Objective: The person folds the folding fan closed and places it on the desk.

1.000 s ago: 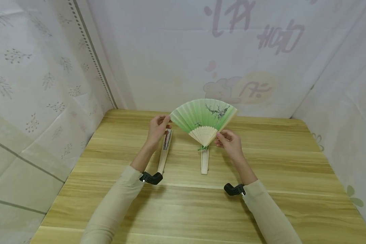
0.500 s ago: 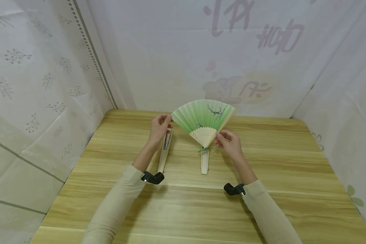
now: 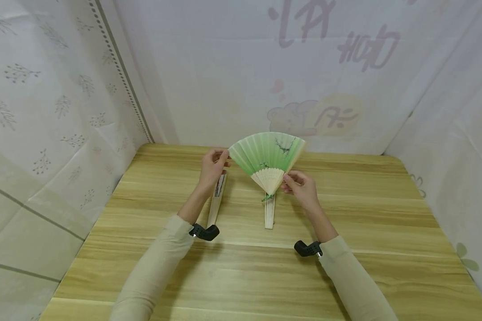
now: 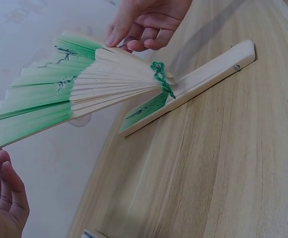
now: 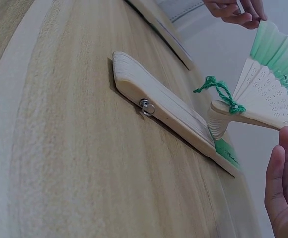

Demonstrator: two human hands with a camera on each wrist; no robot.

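Note:
Between my two hands a green folding fan (image 3: 261, 154) is spread, with dark branch prints and pale ribs. My left hand (image 3: 213, 167) pinches its left outer corner. My right hand (image 3: 303, 187) pinches the right guard rib, low down near the pivot. A green cord (image 5: 223, 94) is tied at the pivot end. Beneath it on the table lies a folded fan (image 3: 269, 216) with a green leaf end (image 5: 226, 151) and a metal ring at its pivot. Another folded fan (image 3: 217, 200), with a dark and red print, lies by my left wrist and is partly hidden by my left hand.
The wooden table (image 3: 357, 214) has its back edge just behind the spread fan. Printed cloth (image 3: 209, 67) hangs behind the table, and more cloth hangs on both sides. Black cameras (image 3: 307, 248) are strapped at both wrists.
My left hand has moved slightly right with the left corner, so the green fan is a little narrower. My right hand has barely moved. The folded fans stay in place.

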